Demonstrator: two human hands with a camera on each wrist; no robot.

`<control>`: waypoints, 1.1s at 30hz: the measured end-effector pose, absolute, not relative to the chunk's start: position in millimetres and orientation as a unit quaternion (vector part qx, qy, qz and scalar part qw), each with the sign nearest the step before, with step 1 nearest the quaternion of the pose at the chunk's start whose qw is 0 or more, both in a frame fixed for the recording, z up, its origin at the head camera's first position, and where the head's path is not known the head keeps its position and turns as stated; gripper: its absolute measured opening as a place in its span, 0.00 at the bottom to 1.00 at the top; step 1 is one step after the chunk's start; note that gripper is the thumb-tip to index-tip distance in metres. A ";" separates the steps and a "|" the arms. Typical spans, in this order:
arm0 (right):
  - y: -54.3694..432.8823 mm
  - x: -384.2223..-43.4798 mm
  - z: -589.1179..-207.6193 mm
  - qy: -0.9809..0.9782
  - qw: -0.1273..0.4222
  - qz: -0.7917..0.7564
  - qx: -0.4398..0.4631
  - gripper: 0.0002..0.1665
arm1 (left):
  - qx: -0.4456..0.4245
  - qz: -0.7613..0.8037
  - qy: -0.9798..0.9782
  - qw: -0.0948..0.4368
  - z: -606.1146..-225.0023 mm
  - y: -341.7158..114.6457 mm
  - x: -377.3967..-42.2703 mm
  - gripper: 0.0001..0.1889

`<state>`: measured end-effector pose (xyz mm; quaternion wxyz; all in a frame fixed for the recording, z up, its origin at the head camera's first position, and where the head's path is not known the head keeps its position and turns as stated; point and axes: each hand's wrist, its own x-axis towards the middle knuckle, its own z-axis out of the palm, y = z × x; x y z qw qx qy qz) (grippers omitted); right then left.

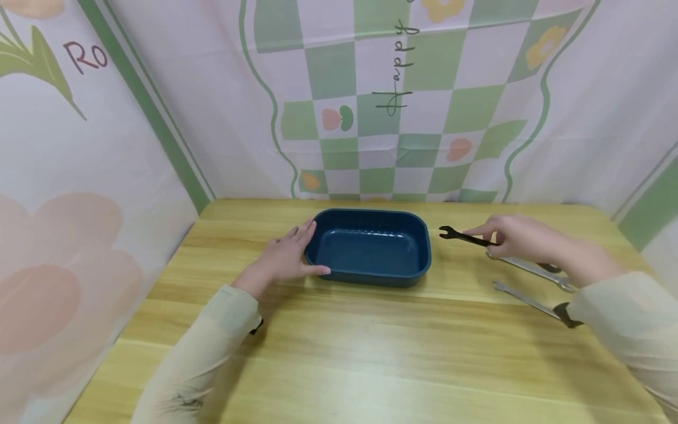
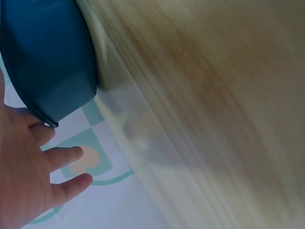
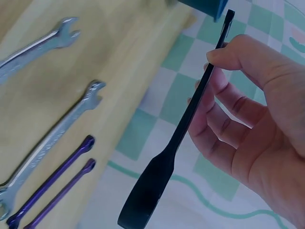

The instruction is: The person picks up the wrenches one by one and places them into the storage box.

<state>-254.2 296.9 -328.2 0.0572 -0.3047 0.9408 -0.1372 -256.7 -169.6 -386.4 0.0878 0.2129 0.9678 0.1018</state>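
Observation:
A dark blue rectangular bin (image 1: 371, 277) stands on the wooden table near its back edge. My left hand (image 1: 286, 256) rests against the bin's left end, thumb at the front rim and fingers spread along the side. In the left wrist view the fingers (image 2: 66, 157) look fairly straight, some of them off the bin. Right of the bin, my right hand (image 1: 516, 232) pinches a black open-end wrench (image 3: 178, 124) between thumb and fingers. It is held above the table, its forked end pointing towards the bin. Two silver wrenches (image 3: 52, 131) lie below this hand.
Two thin purple wrenches (image 3: 55, 183) lie beside the silver ones in the right wrist view. The wooden table (image 1: 339, 353) ends at the back against a hanging cloth (image 1: 381, 118) with a green and white check print.

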 end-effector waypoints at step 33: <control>198.1 -285.4 -311.1 0.914 0.090 -0.169 -0.358 0.29 | 0.209 0.055 0.973 0.078 -387.5 -166.9 -258.8 0.62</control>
